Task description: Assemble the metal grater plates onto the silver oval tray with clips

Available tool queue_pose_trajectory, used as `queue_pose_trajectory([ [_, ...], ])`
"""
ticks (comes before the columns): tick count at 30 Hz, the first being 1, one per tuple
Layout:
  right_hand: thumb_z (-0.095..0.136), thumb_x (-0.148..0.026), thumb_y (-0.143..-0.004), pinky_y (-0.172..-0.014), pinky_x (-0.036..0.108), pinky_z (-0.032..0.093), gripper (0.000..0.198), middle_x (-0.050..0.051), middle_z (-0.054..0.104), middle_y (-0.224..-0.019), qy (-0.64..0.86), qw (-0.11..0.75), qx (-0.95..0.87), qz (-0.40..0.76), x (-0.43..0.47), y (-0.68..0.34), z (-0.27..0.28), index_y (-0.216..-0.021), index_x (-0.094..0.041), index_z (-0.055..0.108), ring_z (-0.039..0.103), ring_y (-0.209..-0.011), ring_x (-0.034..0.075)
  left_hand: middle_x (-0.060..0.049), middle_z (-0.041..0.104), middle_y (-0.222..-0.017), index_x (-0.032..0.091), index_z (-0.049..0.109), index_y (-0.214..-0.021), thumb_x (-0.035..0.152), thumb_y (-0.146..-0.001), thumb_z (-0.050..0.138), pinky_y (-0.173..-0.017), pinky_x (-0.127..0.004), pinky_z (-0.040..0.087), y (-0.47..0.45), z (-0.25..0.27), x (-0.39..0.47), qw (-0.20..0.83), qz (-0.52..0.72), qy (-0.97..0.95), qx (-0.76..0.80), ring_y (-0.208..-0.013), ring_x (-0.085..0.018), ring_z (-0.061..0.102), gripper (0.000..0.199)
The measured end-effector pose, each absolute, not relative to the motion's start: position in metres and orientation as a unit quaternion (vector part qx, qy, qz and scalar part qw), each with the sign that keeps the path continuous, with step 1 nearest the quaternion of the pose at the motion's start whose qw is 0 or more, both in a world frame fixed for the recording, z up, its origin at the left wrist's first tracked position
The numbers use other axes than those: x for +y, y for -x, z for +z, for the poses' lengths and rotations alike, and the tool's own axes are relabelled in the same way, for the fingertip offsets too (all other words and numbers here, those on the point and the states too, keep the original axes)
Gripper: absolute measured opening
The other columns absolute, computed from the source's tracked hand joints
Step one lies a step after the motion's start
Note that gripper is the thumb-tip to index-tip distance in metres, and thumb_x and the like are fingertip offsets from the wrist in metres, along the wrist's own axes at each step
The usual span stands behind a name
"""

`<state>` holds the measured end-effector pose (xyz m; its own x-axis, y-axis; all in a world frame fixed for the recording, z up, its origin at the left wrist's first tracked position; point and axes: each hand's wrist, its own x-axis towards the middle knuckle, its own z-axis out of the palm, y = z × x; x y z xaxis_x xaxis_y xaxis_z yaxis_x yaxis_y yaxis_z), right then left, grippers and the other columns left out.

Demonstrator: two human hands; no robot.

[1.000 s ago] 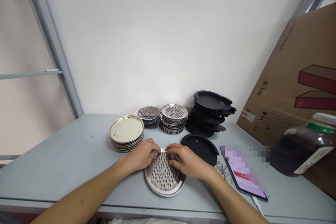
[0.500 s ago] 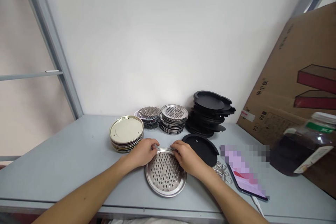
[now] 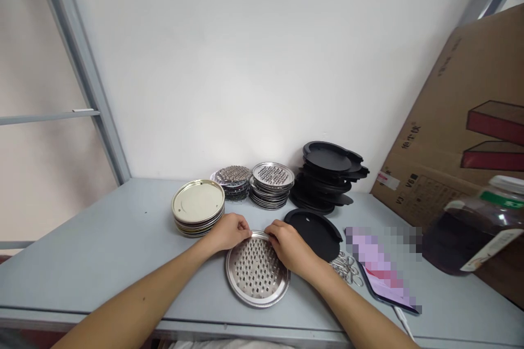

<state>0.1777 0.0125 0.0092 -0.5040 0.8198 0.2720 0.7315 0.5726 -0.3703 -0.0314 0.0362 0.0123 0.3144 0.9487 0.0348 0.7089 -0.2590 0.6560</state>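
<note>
A round metal grater (image 3: 257, 272), a disc full of raised holes within a silver rim, lies in front of me near the table's front edge. My left hand (image 3: 232, 232) pinches its far rim from the left, fingers closed. On the far right part of the same rim, my right hand (image 3: 289, 242) has its fingers curled down; some fingertips are hidden. Just left of my left hand stands a stack of pale gold lids (image 3: 198, 202). A black round plastic base (image 3: 313, 234) lies right behind my right hand, beside several small wire hooks (image 3: 347, 270).
At the back stand a pile of bare grater discs (image 3: 233, 175), a stack of rimmed graters (image 3: 272, 175) and a tall pile of black bases (image 3: 327, 158). A phone (image 3: 385, 278), a dark-filled jar (image 3: 462, 234) and a cardboard box (image 3: 434, 136) occupy the right.
My left hand has shifted slightly right along the far rim, and its fingers have closed more. Both hands are now closer together; the grater has hardly moved.
</note>
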Motion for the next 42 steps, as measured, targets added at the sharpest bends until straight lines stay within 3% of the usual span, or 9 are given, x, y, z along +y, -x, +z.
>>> queue_pose_trajectory([
  [25,0.043,-0.005,-0.086,-0.074,0.025,0.041,0.024,0.008,0.061,-0.089,0.451,0.203,-0.864,0.098,0.0117,-0.1733,0.0090,-0.083,-0.016,0.064,0.058,-0.082,0.017,-0.003,0.067,-0.071,0.016,0.067,-0.078,0.039,-0.069,0.066,-0.055,-0.023,0.036,0.0310,0.0143,0.0386,0.292,0.175,-0.754,0.561,-0.065,-0.016,0.059,0.025],
  [42,0.042,-0.003,-0.084,-0.072,0.024,0.041,0.025,0.006,0.061,-0.087,0.432,0.221,-0.868,0.108,0.0117,-0.1738,0.0087,-0.082,-0.016,0.064,0.058,-0.080,0.016,0.002,0.057,-0.067,0.016,0.064,-0.078,0.041,-0.068,0.067,-0.051,-0.022,0.032,0.0361,0.0102,0.0391,0.306,0.183,-0.757,0.547,-0.059,-0.013,0.049,0.028],
])
